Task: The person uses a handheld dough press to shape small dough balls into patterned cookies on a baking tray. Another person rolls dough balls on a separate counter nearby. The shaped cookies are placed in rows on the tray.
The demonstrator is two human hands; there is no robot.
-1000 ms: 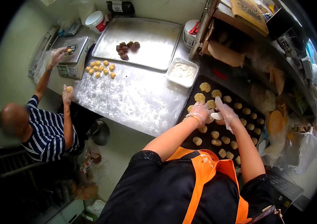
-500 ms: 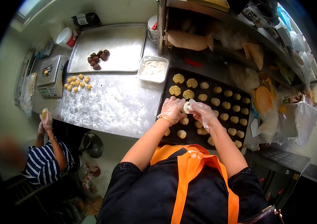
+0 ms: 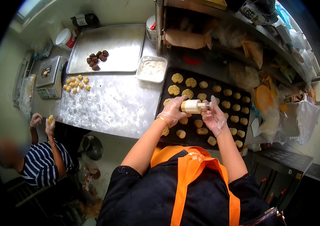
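A white plunger-type mooncake mold (image 3: 193, 106) lies sideways in the air over a black baking tray (image 3: 159, 113). My left hand (image 3: 172, 112), in a clear plastic glove, is closed around its left end, where some yellowish dough shows. On the other end, the fingers of my gloved right hand (image 3: 214, 117) grip the plunger's handle. Patterned, pressed cakes (image 3: 190, 82) sit at the tray's far left. Plain pale dough balls (image 3: 216, 89) stand in rows over the rest of the tray, some hidden under my hands.
Left of the tray spreads a floured steel table (image 3: 111, 101) with small yellow balls (image 3: 75, 83), a scale (image 3: 50, 77), a flour tub (image 3: 151, 69) and a metal tray (image 3: 109, 34) of dark filling pieces (image 3: 97, 60). A co-worker (image 3: 47, 162) rolls dough at lower left. Shelves (image 3: 269, 45) line the right.
The mold has turned from pointing downward to lying sideways, with its length now showing. My right hand has shifted right along the handle. The co-worker's hands have parted.
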